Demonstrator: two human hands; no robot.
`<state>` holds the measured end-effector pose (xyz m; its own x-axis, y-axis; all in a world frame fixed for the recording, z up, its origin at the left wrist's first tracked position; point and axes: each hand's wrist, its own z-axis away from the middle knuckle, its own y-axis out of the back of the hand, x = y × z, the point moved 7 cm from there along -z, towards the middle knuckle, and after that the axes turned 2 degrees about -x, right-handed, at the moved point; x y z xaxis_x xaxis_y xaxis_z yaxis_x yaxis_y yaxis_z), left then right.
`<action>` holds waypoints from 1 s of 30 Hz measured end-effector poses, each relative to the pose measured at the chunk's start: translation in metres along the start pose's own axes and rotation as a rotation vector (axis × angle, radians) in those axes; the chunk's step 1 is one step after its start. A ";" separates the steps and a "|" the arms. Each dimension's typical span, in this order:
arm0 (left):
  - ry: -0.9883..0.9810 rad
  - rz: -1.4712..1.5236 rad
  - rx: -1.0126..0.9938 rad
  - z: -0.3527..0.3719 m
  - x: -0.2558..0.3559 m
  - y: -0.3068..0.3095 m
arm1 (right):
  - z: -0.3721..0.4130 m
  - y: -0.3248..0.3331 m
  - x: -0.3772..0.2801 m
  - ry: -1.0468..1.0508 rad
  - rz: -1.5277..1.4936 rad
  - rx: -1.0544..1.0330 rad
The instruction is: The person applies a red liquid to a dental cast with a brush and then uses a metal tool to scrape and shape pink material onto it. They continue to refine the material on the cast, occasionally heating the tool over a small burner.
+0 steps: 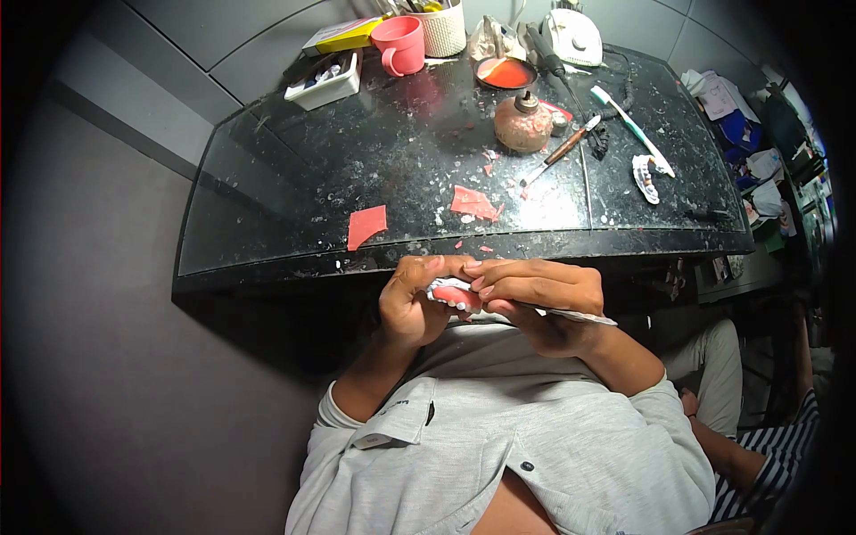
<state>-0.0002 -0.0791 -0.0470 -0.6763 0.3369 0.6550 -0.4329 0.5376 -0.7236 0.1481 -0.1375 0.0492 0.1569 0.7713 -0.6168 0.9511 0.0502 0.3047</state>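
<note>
Gripping narrowly, the left hand (412,301) pinches the pink-and-white toothed dental model (454,295) just before the glossy black table (267,218); the right hand (548,299) clasps a slim greyish tool (581,316), tip hidden.

Pink and white on the false teeth (457,296); black, flecked white, across the table (276,201); coral on the mug (405,52); green and white along the toothbrush (633,131); striped black-and-white down a co-worker's sleeve (785,453).
</note>
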 end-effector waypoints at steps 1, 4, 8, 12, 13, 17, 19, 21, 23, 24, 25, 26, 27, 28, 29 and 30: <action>0.005 0.018 -0.016 0.000 0.000 -0.001 | 0.000 0.000 -0.001 0.000 0.006 -0.007; -0.018 0.041 -0.051 -0.002 -0.001 -0.001 | 0.001 0.000 0.000 -0.009 -0.002 -0.008; 0.015 0.046 -0.090 -0.006 -0.001 -0.013 | 0.008 0.003 0.010 -0.053 -0.058 0.030; 0.009 0.032 -0.024 0.000 -0.006 -0.003 | 0.004 0.001 0.006 -0.035 -0.054 0.031; 0.001 0.057 0.027 0.001 -0.007 0.002 | 0.003 0.000 0.005 -0.023 -0.044 0.028; 0.031 0.051 -0.003 0.000 -0.007 0.002 | 0.002 -0.001 0.003 -0.005 -0.009 0.022; 0.057 0.050 0.039 -0.001 -0.010 0.003 | 0.002 0.001 0.005 -0.003 -0.001 0.046; 0.081 -0.024 -0.077 -0.009 -0.005 -0.006 | 0.004 0.003 0.006 -0.001 0.006 0.070; 0.105 -0.098 -0.193 -0.011 -0.002 -0.022 | 0.014 0.016 0.019 -0.144 -0.058 0.257; 0.063 -0.210 -0.122 -0.011 0.002 -0.024 | 0.015 0.018 0.022 -0.132 -0.127 0.290; 0.022 -0.322 -0.050 -0.011 0.006 -0.023 | 0.014 0.017 0.023 -0.131 -0.126 0.290; -0.034 -0.542 -0.062 -0.012 0.011 -0.021 | 0.016 0.019 0.027 -0.162 -0.273 0.370; -0.121 -0.852 -0.042 -0.012 0.019 -0.024 | 0.019 0.021 0.032 -0.192 -0.419 0.448; -0.202 -1.006 -0.038 -0.013 0.025 -0.032 | 0.017 0.021 0.033 -0.171 -0.408 0.414; -0.284 -1.161 -0.034 -0.015 0.030 -0.040 | 0.017 0.022 0.035 -0.171 -0.409 0.413; -0.283 -1.161 -0.034 -0.015 0.031 -0.040 | 0.015 0.019 0.033 -0.142 -0.330 0.358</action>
<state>0.0054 -0.0790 0.0056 -0.0005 -0.5434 0.8395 -0.8591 0.4299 0.2778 0.1756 -0.1205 0.0235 -0.1561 0.6563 -0.7382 0.9838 0.0364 -0.1758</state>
